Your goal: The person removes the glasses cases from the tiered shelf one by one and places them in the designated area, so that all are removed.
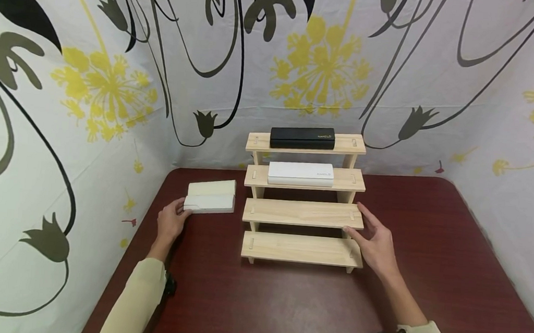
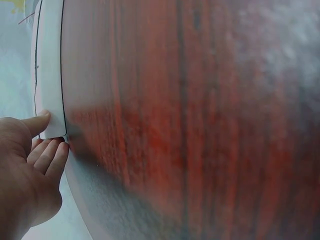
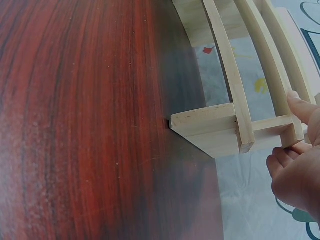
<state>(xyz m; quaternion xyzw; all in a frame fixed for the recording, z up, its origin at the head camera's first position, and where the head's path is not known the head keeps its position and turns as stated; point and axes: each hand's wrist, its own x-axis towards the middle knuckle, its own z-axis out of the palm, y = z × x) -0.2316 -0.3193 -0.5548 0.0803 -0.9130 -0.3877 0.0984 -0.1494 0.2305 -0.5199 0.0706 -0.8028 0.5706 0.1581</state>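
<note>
At the left side of the table, my left hand (image 1: 170, 222) pinches the near left corner of a white box (image 1: 210, 202). A cream-coloured strip of similar length lies along the box's far side. In the left wrist view, the thumb is on one face of the white box (image 2: 51, 75) and the fingers are at its end. My right hand (image 1: 378, 243) grips the right end of the second-lowest board of a four-step wooden rack (image 1: 298, 212). Its thumb is at the board's front edge. In the right wrist view, the fingers curl below the board's end (image 3: 292, 134).
A black oblong case (image 1: 302, 138) lies on the rack's top step, and a white oblong case (image 1: 301, 174) on the step below. The rack stands towards the back of a dark red table (image 1: 284, 309). A flower-patterned cloth (image 1: 254, 92) rises behind and at both sides.
</note>
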